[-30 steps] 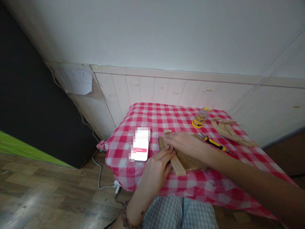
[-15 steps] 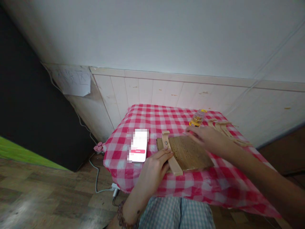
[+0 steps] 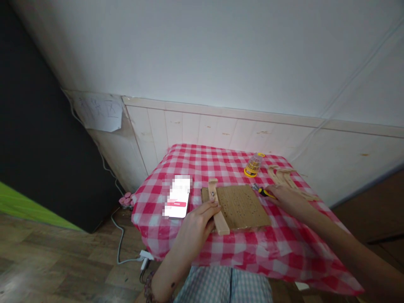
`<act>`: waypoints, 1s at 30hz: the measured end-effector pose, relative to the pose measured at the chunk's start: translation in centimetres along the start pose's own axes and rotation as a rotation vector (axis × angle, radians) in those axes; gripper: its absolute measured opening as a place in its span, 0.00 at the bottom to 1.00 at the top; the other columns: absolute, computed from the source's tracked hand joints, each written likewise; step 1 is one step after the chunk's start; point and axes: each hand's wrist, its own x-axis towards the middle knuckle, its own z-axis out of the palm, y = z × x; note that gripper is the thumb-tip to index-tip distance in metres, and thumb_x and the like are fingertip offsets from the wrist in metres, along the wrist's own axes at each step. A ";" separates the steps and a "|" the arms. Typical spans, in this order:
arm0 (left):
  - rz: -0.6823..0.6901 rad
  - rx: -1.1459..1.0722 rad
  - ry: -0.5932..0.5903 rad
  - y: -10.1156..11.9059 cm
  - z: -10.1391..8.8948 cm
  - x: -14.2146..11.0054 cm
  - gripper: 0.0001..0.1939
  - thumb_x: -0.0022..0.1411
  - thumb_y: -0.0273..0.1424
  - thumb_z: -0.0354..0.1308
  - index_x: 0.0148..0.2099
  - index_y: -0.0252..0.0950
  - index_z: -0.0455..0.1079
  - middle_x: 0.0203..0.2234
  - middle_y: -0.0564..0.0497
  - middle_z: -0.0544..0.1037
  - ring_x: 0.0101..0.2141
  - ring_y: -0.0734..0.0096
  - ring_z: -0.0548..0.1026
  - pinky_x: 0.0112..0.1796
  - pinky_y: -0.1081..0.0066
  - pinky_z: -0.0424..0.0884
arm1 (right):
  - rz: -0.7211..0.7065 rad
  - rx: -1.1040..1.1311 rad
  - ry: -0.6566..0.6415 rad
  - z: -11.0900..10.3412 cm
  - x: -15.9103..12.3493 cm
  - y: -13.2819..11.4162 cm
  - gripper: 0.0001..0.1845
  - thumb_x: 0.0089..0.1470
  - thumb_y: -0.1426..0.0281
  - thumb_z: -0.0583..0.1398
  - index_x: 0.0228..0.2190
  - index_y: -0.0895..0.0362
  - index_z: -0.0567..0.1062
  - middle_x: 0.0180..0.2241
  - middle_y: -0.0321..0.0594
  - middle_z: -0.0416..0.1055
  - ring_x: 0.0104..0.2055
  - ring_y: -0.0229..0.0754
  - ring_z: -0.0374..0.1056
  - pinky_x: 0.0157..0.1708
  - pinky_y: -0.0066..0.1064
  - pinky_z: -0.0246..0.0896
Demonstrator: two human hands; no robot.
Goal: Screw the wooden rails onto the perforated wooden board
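Wooden strip [image 3: 221,224] and yellow-black screwdriver [image 3: 262,192], one each, occupy two hands [image 3: 198,219] [image 3: 285,198].

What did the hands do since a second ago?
The right hand let go of the wooden piece and moved to the right. Its fingers are now at the handle of the black-and-yellow tool; I can't tell if they grip it. A small screw now shows on the wood. The left hand stayed on the wooden piece, and the phone stayed put.
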 end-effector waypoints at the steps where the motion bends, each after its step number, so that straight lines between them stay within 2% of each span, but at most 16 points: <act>1: 0.001 0.004 -0.002 0.0 0.0 0.0 0.25 0.59 0.11 0.56 0.54 0.36 0.74 0.55 0.45 0.79 0.57 0.61 0.76 0.57 0.56 0.75 | -0.006 0.024 0.034 -0.4 0.2 0.2 0.15 0.61 0.63 0.54 0.29 0.56 0.76 0.38 0.57 0.79 0.44 0.60 0.75 0.44 0.51 0.68; 3: -0.003 0.010 -0.014 0.1 -0.1 0.0 0.25 0.59 0.11 0.56 0.55 0.37 0.74 0.55 0.46 0.79 0.56 0.61 0.76 0.57 0.56 0.75 | 0.001 0.153 0.140 -1.8 0.5 0.2 0.18 0.62 0.57 0.54 0.27 0.55 0.73 0.34 0.53 0.78 0.39 0.58 0.76 0.39 0.50 0.70; 5: -0.008 0.018 -0.025 0.1 -0.2 0.1 0.26 0.58 0.10 0.57 0.54 0.36 0.74 0.55 0.46 0.79 0.56 0.61 0.77 0.57 0.57 0.75 | 0.048 0.395 0.263 -3.8 0.9 -0.6 0.20 0.62 0.51 0.55 0.31 0.54 0.72 0.28 0.48 0.76 0.31 0.53 0.75 0.31 0.46 0.73; 6: -0.009 0.020 -0.027 0.2 -0.2 0.1 0.26 0.57 0.10 0.58 0.54 0.36 0.75 0.54 0.46 0.79 0.55 0.61 0.77 0.56 0.57 0.75 | 0.047 0.546 0.319 -4.9 1.1 -1.5 0.20 0.60 0.50 0.56 0.36 0.54 0.72 0.30 0.48 0.77 0.31 0.52 0.76 0.31 0.44 0.74; 8: -0.011 0.023 -0.025 0.2 -0.3 0.2 0.26 0.57 0.10 0.58 0.54 0.36 0.75 0.54 0.46 0.79 0.55 0.61 0.78 0.56 0.57 0.76 | -0.011 0.818 0.373 -6.8 1.5 -4.0 0.21 0.59 0.49 0.60 0.43 0.52 0.71 0.39 0.48 0.78 0.40 0.51 0.78 0.39 0.44 0.77; 10: -0.017 0.024 -0.024 0.3 -0.3 0.2 0.25 0.58 0.10 0.58 0.54 0.36 0.75 0.54 0.46 0.80 0.55 0.61 0.77 0.56 0.58 0.76 | -0.073 0.949 0.392 -8.1 2.2 -7.1 0.18 0.58 0.52 0.62 0.41 0.52 0.70 0.40 0.45 0.77 0.43 0.49 0.77 0.43 0.42 0.77; 12: -0.028 0.025 -0.024 0.4 -0.3 0.2 0.25 0.58 0.10 0.58 0.54 0.36 0.75 0.54 0.45 0.79 0.56 0.62 0.77 0.56 0.59 0.75 | -0.126 1.017 0.406 -8.7 3.0 -10.0 0.16 0.58 0.57 0.63 0.43 0.52 0.70 0.41 0.44 0.76 0.42 0.46 0.77 0.41 0.39 0.77; 14: -0.030 0.018 -0.033 0.4 -0.4 0.3 0.25 0.58 0.10 0.58 0.54 0.35 0.74 0.54 0.45 0.79 0.56 0.63 0.77 0.57 0.59 0.75 | -0.192 0.999 0.367 -8.5 4.0 -12.1 0.17 0.59 0.62 0.62 0.49 0.52 0.70 0.45 0.45 0.75 0.44 0.46 0.77 0.41 0.37 0.77; 17: -0.023 0.001 -0.048 0.4 -0.4 0.3 0.25 0.58 0.11 0.58 0.54 0.35 0.74 0.55 0.45 0.79 0.56 0.63 0.77 0.57 0.59 0.75 | -0.267 0.905 0.268 -7.9 5.1 -13.6 0.16 0.62 0.65 0.59 0.51 0.51 0.71 0.44 0.44 0.77 0.42 0.46 0.78 0.40 0.37 0.77; 20: -0.014 -0.006 -0.051 0.3 -0.5 0.2 0.24 0.59 0.12 0.58 0.54 0.34 0.74 0.54 0.44 0.79 0.55 0.61 0.78 0.56 0.58 0.76 | -0.291 0.845 0.225 -7.5 5.7 -13.9 0.16 0.63 0.64 0.58 0.52 0.51 0.71 0.42 0.43 0.79 0.38 0.45 0.79 0.38 0.36 0.76; 30: -0.029 -0.049 -0.049 0.4 -0.6 0.3 0.23 0.61 0.12 0.57 0.54 0.36 0.74 0.54 0.45 0.79 0.56 0.60 0.76 0.56 0.56 0.75 | -0.306 0.802 0.218 -7.7 5.9 -13.9 0.17 0.64 0.65 0.57 0.53 0.53 0.71 0.41 0.44 0.80 0.39 0.47 0.79 0.38 0.38 0.76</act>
